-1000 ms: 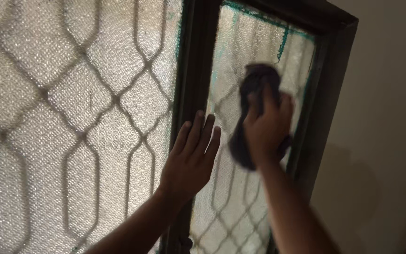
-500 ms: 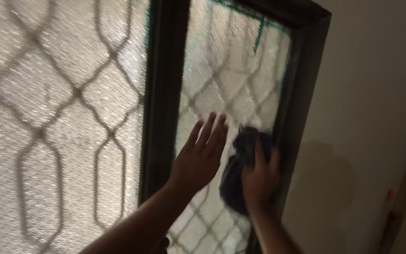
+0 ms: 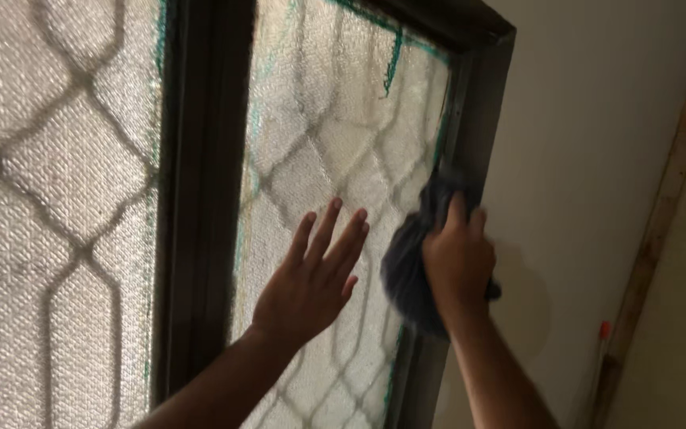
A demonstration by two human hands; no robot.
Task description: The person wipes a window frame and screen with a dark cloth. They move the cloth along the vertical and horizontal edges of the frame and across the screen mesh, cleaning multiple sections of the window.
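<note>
A dark-framed window (image 3: 200, 159) holds frosted, textured glass panes (image 3: 327, 135) with a lattice pattern showing through. My left hand (image 3: 311, 278) lies flat on the right pane, fingers spread. My right hand (image 3: 458, 258) grips a dark grey cloth (image 3: 406, 266) and presses it against the right edge of that pane, next to the frame's right upright (image 3: 478, 103). Part of the cloth is hidden behind my hand.
A plain pale wall (image 3: 589, 159) runs to the right of the window. A wooden board or frame edge (image 3: 660, 230) leans at the far right, with a small red-tipped object (image 3: 603, 330) near its base. The left pane (image 3: 49, 199) fills the left side.
My right hand moved the cloth from high on the pane down, then to the pane's right edge by the frame. The view shifted right, and my left hand stayed flat on the glass.
</note>
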